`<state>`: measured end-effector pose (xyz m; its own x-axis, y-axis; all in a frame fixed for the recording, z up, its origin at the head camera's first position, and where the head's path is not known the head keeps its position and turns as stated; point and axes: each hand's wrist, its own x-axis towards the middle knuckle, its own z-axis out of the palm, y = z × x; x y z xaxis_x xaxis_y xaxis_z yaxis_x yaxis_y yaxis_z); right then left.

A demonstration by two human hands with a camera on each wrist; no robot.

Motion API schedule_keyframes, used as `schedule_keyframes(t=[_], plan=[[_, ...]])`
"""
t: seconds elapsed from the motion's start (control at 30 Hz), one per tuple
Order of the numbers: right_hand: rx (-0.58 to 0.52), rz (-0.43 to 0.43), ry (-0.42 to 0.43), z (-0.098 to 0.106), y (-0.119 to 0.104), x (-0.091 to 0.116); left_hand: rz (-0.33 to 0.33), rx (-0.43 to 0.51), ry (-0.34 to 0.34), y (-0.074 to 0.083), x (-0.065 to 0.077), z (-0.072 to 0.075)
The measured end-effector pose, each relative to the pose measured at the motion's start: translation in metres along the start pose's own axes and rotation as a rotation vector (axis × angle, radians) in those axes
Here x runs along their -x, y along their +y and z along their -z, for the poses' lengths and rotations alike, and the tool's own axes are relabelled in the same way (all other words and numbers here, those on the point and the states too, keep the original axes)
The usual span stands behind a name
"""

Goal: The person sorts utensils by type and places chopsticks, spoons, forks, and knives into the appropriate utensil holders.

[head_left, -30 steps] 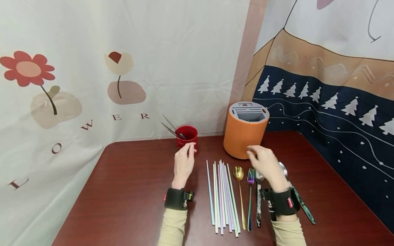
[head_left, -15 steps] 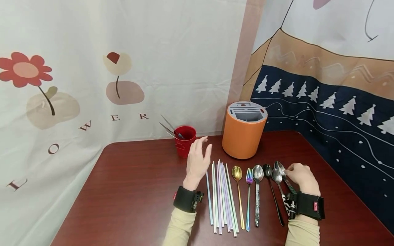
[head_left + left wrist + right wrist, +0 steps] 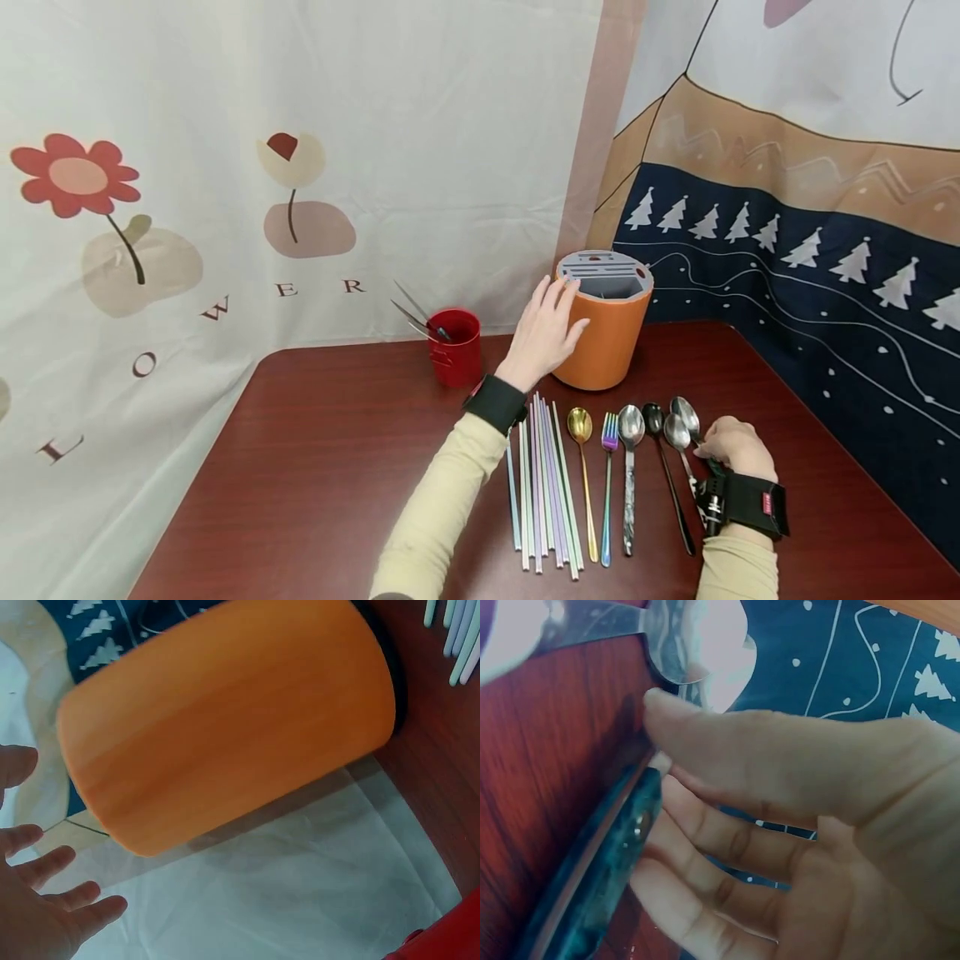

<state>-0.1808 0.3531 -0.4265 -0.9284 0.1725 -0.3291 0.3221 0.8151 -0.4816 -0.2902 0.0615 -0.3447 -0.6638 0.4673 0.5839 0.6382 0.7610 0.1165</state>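
My right hand (image 3: 738, 446) is at the far-right spoon (image 3: 682, 410). In the right wrist view, the thumb and curled fingers pinch this spoon around its neck, just above the dark green marbled handle (image 3: 592, 877); the fingers partly cover the neck. With fingers spread, my left hand (image 3: 542, 337) is beside the orange cylindrical cutlery holder (image 3: 611, 350), near its front-left rim. The left wrist view has the fingertips just off the holder's top end, holding nothing. Slots and one larger compartment mark the holder's grey top (image 3: 611, 287).
Left of the right hand lie a silver spoon (image 3: 677, 432), a black spoon (image 3: 654, 417), a patterned-handle spoon (image 3: 632, 425), a rainbow fork (image 3: 609, 432), a gold spoon (image 3: 580, 425) and several pastel chopsticks (image 3: 551, 492). A red cup (image 3: 456, 354) with utensils stands at the back.
My left hand has reached from near the red cup to the orange holder, moving right and forward. My right hand has gone from before the holder to the far-right spoon and stayed there.
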Motion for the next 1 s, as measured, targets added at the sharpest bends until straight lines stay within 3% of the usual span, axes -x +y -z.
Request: schedule_keyframes(t=[0.2, 0.33, 0.67, 1.0], plan=[[-0.004, -0.014, -0.014, -0.001, 0.001, 0.001, 0.075, 0.001, -0.161, -0.003, -0.021, -0.005], [-0.008, -0.010, -0.007, 0.001, 0.003, 0.004, 0.096, -0.005, -0.208, -0.003, -0.024, -0.009], [0.022, -0.065, 0.021, 0.003, 0.011, 0.009, 0.064, -0.137, -0.137, -0.002, -0.024, -0.022], [0.013, -0.005, 0.024, 0.007, 0.016, 0.006, 0.055, -0.187, -0.109, 0.001, -0.025, -0.022]])
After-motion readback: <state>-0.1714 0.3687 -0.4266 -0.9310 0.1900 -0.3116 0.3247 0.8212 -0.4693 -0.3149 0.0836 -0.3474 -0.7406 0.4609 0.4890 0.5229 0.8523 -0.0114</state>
